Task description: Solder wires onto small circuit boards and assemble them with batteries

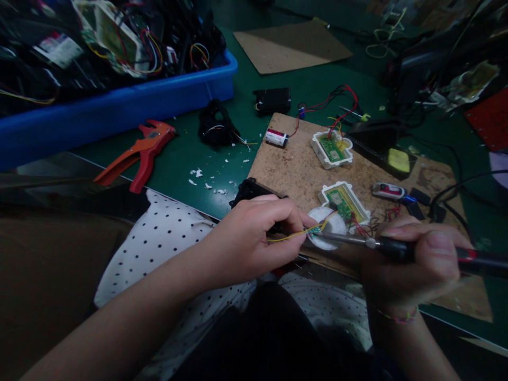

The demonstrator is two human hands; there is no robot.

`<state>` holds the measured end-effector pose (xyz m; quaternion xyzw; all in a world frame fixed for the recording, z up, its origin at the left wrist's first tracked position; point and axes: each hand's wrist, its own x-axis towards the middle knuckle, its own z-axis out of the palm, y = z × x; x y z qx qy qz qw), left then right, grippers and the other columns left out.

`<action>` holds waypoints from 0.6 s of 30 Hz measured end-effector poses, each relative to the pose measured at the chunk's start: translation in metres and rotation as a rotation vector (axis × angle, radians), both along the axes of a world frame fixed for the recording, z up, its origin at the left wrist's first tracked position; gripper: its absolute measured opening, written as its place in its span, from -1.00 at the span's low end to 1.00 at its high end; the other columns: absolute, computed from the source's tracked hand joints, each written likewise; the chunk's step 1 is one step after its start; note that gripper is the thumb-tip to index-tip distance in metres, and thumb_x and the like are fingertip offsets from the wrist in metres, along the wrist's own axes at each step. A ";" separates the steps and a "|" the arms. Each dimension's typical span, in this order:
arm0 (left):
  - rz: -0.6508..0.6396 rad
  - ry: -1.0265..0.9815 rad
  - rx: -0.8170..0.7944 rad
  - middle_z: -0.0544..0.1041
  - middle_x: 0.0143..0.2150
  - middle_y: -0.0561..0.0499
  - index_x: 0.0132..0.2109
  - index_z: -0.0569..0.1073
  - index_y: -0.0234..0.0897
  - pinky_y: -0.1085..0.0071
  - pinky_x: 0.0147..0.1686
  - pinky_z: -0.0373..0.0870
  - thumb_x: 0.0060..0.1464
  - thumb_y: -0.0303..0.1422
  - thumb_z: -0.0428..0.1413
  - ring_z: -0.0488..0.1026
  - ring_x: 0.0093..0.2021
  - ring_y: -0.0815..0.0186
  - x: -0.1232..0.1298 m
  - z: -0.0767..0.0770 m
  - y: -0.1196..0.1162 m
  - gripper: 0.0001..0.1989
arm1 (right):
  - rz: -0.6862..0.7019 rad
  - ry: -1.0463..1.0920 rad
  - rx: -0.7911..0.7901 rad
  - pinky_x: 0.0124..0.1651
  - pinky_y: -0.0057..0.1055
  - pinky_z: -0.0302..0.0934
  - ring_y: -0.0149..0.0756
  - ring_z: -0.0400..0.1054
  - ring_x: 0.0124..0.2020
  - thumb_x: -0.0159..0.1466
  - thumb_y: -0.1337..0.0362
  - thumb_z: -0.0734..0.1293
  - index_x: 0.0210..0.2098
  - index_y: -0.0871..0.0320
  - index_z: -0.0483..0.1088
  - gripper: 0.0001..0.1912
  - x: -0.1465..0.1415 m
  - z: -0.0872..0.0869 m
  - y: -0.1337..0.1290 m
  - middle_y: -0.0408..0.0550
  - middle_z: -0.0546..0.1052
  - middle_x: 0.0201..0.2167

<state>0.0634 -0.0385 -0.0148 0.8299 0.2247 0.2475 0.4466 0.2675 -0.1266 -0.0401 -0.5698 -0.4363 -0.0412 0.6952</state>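
Grips a soldering iron [351, 239] between the right hand's [416, 259] closed fingers; pinches, apparently, a small green board [315, 231] in the left hand [257, 233], over a white disc [336, 226].

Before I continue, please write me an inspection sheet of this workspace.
Surface: green table; brown board with dark stains.
Work things: iron, its tip over the white disc; two white cases with green circuits.
Clutter: white scraps near the orange cutter.
Hands: left hand, fingers pinching yellow wire; right hand grips the iron.
Cables: red and black wires curl beyond the board; black cable at right.
Surroundings: blue bin, full of black parts.
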 end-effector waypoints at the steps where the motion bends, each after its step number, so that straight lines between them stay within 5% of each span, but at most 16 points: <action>1: -0.001 0.000 -0.002 0.66 -0.04 0.05 -0.25 0.48 -0.24 0.36 -0.04 0.44 0.21 -0.47 0.16 0.58 -0.07 0.31 0.000 0.000 0.000 -0.94 | 0.013 -0.001 0.003 -0.58 -0.38 0.01 -0.44 0.15 -0.67 0.22 0.30 0.25 -0.62 0.13 0.37 -0.72 0.000 0.000 0.000 -0.19 0.30 -0.69; 18: 0.004 -0.011 0.017 0.67 -0.06 0.10 -0.28 0.46 -0.24 0.40 -0.06 0.42 0.19 -0.50 0.18 0.58 -0.11 0.36 0.000 0.000 0.000 -0.91 | -0.026 0.078 0.047 -0.57 -0.39 -0.01 -0.47 0.14 -0.68 0.17 0.31 0.23 -0.65 0.15 0.36 -0.73 0.000 -0.001 0.002 -0.20 0.27 -0.72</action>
